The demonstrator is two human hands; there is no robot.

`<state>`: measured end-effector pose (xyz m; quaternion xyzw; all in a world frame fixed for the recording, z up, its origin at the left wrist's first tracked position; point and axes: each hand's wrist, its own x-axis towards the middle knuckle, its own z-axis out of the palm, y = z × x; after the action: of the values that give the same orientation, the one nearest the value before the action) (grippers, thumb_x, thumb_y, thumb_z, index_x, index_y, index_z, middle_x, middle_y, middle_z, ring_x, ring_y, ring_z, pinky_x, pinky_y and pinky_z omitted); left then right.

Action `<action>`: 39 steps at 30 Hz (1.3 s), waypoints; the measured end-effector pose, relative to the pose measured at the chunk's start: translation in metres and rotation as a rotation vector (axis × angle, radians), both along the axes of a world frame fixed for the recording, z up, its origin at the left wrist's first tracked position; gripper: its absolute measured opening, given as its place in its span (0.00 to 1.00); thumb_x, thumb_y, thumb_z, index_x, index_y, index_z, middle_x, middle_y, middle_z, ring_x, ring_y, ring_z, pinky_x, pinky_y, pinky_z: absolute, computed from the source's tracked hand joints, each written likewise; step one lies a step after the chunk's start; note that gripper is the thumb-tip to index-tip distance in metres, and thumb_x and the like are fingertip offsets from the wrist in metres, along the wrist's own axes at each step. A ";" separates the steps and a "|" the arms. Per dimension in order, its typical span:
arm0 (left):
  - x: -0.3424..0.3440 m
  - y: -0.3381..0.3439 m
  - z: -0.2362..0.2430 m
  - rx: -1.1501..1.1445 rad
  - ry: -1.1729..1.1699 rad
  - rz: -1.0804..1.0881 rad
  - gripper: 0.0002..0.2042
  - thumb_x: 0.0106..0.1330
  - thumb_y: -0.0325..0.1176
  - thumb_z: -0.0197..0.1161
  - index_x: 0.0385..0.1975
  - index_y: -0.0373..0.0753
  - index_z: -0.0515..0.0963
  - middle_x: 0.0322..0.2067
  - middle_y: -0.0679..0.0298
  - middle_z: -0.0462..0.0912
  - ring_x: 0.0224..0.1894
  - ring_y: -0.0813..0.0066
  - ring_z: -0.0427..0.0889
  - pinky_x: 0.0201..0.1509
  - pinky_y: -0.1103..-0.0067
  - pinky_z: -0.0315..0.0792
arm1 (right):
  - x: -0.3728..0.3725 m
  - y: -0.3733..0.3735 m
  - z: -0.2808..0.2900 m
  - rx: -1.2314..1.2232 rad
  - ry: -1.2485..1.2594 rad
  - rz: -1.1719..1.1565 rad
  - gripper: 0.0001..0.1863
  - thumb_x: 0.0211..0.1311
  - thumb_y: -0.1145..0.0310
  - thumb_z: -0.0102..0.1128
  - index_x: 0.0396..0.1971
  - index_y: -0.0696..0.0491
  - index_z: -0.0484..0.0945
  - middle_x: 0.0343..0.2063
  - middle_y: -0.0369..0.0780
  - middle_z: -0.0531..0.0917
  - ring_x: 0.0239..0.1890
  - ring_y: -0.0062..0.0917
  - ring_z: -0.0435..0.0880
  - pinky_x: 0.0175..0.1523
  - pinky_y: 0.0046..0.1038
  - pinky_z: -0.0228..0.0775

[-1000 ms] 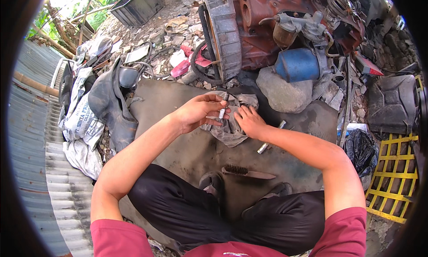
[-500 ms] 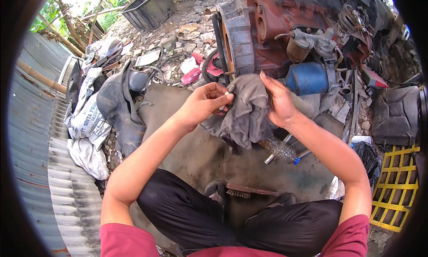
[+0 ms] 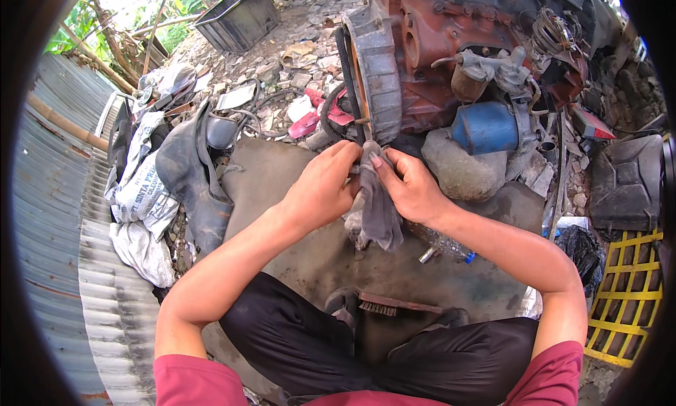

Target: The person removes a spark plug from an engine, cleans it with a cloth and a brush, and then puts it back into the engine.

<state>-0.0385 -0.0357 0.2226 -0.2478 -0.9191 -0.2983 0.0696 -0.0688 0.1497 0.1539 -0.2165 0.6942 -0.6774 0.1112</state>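
In the head view, my left hand [image 3: 324, 180] is closed at the upper end of a grey rag [image 3: 380, 216], gripping the spark plug, which is now mostly hidden by cloth and fingers. My right hand [image 3: 412, 191] pinches the rag from the other side, thumb pressed on it near the top, and the cloth hangs down between both hands. Behind the right hand lie a crumpled clear plastic bottle [image 3: 454, 247] and a metal tube [image 3: 429, 254], both partly hidden. A wire brush [image 3: 400, 304] rests on the dark mat [image 3: 274, 258] between my feet.
A red engine block [image 3: 451, 26] with a blue canister [image 3: 482, 128] stands ahead, beside a rock [image 3: 461, 168]. Rubble, sacks [image 3: 141, 188] and rubber parts lie left, by corrugated sheets [image 3: 63, 216]. A black plastic piece [image 3: 623, 180] and a yellow grate [image 3: 623, 293] are right.
My right hand took up the rag from the mat and brought it to the spark plug in my left hand. The cloth is now bunched around the plug, and the bottle beneath has come into view.
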 end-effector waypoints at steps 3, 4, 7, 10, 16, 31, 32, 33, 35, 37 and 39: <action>0.002 0.007 0.001 0.012 0.008 -0.056 0.13 0.58 0.26 0.69 0.40 0.32 0.74 0.38 0.49 0.80 0.43 0.48 0.81 0.47 0.64 0.74 | -0.006 -0.001 -0.007 -0.071 0.144 -0.115 0.27 0.79 0.52 0.45 0.30 0.63 0.75 0.15 0.42 0.69 0.24 0.18 0.61 0.29 0.32 0.62; 0.003 0.009 0.000 0.025 0.023 -0.077 0.15 0.57 0.27 0.70 0.41 0.31 0.74 0.38 0.49 0.81 0.44 0.50 0.82 0.47 0.66 0.76 | -0.010 0.000 -0.010 -0.034 0.059 -0.098 0.27 0.79 0.51 0.46 0.29 0.62 0.75 0.15 0.41 0.70 0.24 0.17 0.62 0.28 0.30 0.62; 0.002 0.015 0.000 0.222 -0.173 0.060 0.18 0.64 0.35 0.70 0.47 0.33 0.73 0.43 0.55 0.81 0.50 0.61 0.81 0.52 0.69 0.74 | -0.017 0.007 -0.009 -0.046 -0.191 -0.065 0.28 0.77 0.48 0.48 0.28 0.59 0.78 0.16 0.35 0.73 0.23 0.13 0.65 0.27 0.24 0.61; -0.006 0.010 -0.014 0.485 -0.515 0.152 0.26 0.71 0.45 0.63 0.59 0.32 0.68 0.52 0.58 0.77 0.57 0.70 0.76 0.59 0.71 0.71 | -0.012 0.006 0.007 -0.282 -0.408 -0.062 0.28 0.76 0.45 0.50 0.28 0.55 0.81 0.19 0.30 0.77 0.23 0.09 0.70 0.27 0.19 0.62; -0.015 0.005 -0.021 0.485 -0.791 0.042 0.26 0.79 0.48 0.49 0.63 0.31 0.68 0.52 0.61 0.79 0.53 0.78 0.77 0.58 0.73 0.74 | -0.004 0.006 0.009 -0.542 -0.566 -0.037 0.19 0.76 0.54 0.53 0.36 0.55 0.83 0.29 0.31 0.84 0.29 0.10 0.79 0.34 0.17 0.71; -0.019 -0.004 -0.015 0.716 -0.675 0.143 0.11 0.76 0.38 0.58 0.45 0.35 0.78 0.37 0.72 0.82 0.38 0.89 0.77 0.43 0.84 0.71 | -0.002 0.000 0.008 -0.306 -0.227 -0.054 0.16 0.79 0.61 0.49 0.41 0.59 0.79 0.33 0.30 0.82 0.36 0.09 0.73 0.42 0.18 0.68; -0.019 -0.004 -0.016 0.737 -0.673 0.175 0.11 0.75 0.37 0.59 0.46 0.35 0.77 0.38 0.71 0.82 0.39 0.88 0.77 0.44 0.84 0.71 | -0.003 0.001 0.009 -0.281 -0.184 -0.036 0.16 0.79 0.61 0.48 0.41 0.59 0.79 0.32 0.30 0.82 0.36 0.09 0.73 0.42 0.18 0.68; -0.021 -0.009 -0.016 0.835 -0.746 0.191 0.14 0.73 0.36 0.61 0.52 0.34 0.75 0.37 0.70 0.82 0.39 0.90 0.75 0.43 0.85 0.70 | -0.004 0.002 0.008 -0.257 -0.141 -0.018 0.17 0.79 0.60 0.48 0.42 0.59 0.79 0.32 0.30 0.82 0.36 0.09 0.73 0.42 0.18 0.68; -0.021 -0.008 -0.014 0.839 -0.698 0.104 0.16 0.73 0.36 0.62 0.54 0.35 0.74 0.38 0.70 0.82 0.40 0.90 0.76 0.43 0.85 0.70 | -0.001 0.005 0.004 -0.213 -0.075 -0.026 0.18 0.79 0.58 0.48 0.43 0.58 0.78 0.32 0.30 0.81 0.36 0.09 0.73 0.41 0.18 0.67; -0.020 -0.002 -0.019 0.924 -0.641 0.008 0.15 0.73 0.37 0.63 0.52 0.35 0.76 0.36 0.71 0.83 0.37 0.90 0.76 0.41 0.86 0.69 | 0.003 0.000 0.000 -0.193 -0.018 -0.054 0.19 0.79 0.57 0.47 0.43 0.58 0.78 0.31 0.29 0.80 0.35 0.10 0.72 0.41 0.19 0.67; -0.018 -0.004 -0.021 0.910 -0.737 0.150 0.13 0.72 0.37 0.64 0.48 0.34 0.79 0.35 0.73 0.83 0.35 0.90 0.75 0.40 0.87 0.68 | 0.004 0.002 0.002 -0.169 -0.027 -0.023 0.20 0.79 0.56 0.46 0.42 0.59 0.78 0.29 0.29 0.78 0.34 0.10 0.70 0.40 0.20 0.66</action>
<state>-0.0563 -0.0392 0.2019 -0.0073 -0.6772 -0.7235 -0.1341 -0.0648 0.1514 0.1559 -0.2082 0.6355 -0.7376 0.0941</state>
